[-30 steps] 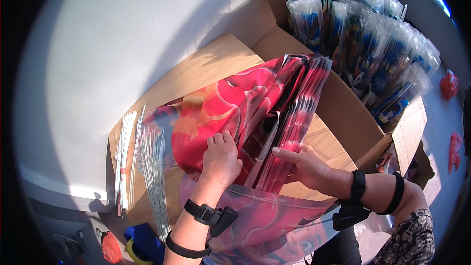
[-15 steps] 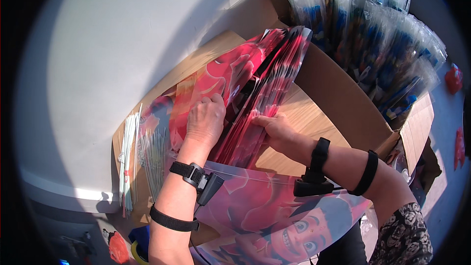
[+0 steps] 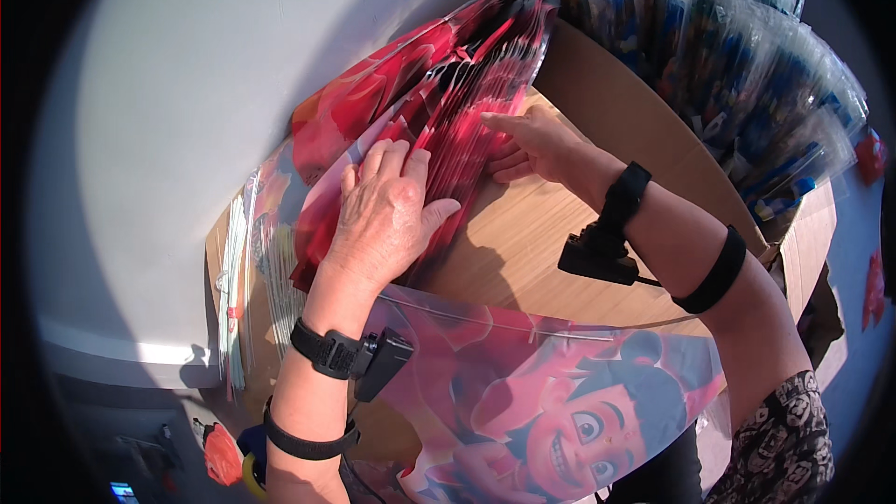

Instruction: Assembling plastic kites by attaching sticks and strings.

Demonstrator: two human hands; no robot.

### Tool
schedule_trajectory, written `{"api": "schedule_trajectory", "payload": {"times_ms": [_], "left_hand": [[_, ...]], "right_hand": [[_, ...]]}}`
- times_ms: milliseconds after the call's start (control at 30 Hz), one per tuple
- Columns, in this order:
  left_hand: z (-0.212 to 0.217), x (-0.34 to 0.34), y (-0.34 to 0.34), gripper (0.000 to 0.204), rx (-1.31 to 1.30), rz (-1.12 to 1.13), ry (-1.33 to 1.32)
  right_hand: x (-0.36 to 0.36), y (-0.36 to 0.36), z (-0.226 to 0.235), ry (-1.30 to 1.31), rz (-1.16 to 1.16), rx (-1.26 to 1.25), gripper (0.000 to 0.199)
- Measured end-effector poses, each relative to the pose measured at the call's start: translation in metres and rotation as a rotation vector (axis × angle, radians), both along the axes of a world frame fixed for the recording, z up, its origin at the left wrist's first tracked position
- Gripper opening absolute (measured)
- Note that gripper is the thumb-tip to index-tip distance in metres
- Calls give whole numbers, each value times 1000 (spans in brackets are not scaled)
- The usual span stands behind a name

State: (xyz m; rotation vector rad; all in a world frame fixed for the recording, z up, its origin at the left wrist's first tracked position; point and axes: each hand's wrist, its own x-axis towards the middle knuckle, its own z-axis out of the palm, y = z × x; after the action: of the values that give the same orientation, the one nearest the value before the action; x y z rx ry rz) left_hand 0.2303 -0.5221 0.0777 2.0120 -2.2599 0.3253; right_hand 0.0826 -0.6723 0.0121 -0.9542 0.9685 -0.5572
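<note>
A thick stack of thin, glossy red printed sheets (image 3: 471, 98) leans at the far side of the wooden table, its many edges fanned and blurred. My left hand (image 3: 383, 215) lies on the near part of the stack, fingers and thumb spread. On the stack's right side is my right hand (image 3: 537, 145), thumb stretched out and fingers apart, at the sheet edges. Another printed sheet (image 3: 560, 383), showing a smiling cartoon figure, hangs over the table's near edge below my forearms. A thin rod runs along its top.
Bundles of thin white sticks (image 3: 233, 289) lie at the table's left end. Bare wood of the table (image 3: 532, 243) shows right of the stack. Behind it stands a cardboard box (image 3: 644, 121) beside many clear-bagged blue packets (image 3: 719, 65). A pale wall (image 3: 177, 131) borders the left.
My left hand has gone from a closed grip to spread fingers on the sheets. My right hand has loosened and moved farther away. The stack has shifted away and left.
</note>
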Motion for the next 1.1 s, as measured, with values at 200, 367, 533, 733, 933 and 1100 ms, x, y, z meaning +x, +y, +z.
{"api": "schedule_trajectory", "payload": {"times_ms": [200, 367, 533, 733, 933, 1100], "left_hand": [[-18, -47, 95, 65, 307, -53, 197], [-56, -44, 129, 56, 208, -21, 108], [-72, -32, 121, 42, 100, 146, 24], [-42, -39, 131, 32, 88, 238, 4], [-34, -112, 225, 57, 142, 176, 451], [-58, -140, 281, 94, 301, 296, 355]], "right_hand": [[-89, 71, 3, 231, 340, -327, 42], [-141, 167, 14, 483, 554, -930, 53], [-139, 215, -23, 648, 314, -1230, 31], [-117, 208, -34, 660, 185, -1359, 16], [-109, 193, -44, 650, 159, -1313, 15], [-111, 188, -39, 725, 90, -1281, 25]]}}
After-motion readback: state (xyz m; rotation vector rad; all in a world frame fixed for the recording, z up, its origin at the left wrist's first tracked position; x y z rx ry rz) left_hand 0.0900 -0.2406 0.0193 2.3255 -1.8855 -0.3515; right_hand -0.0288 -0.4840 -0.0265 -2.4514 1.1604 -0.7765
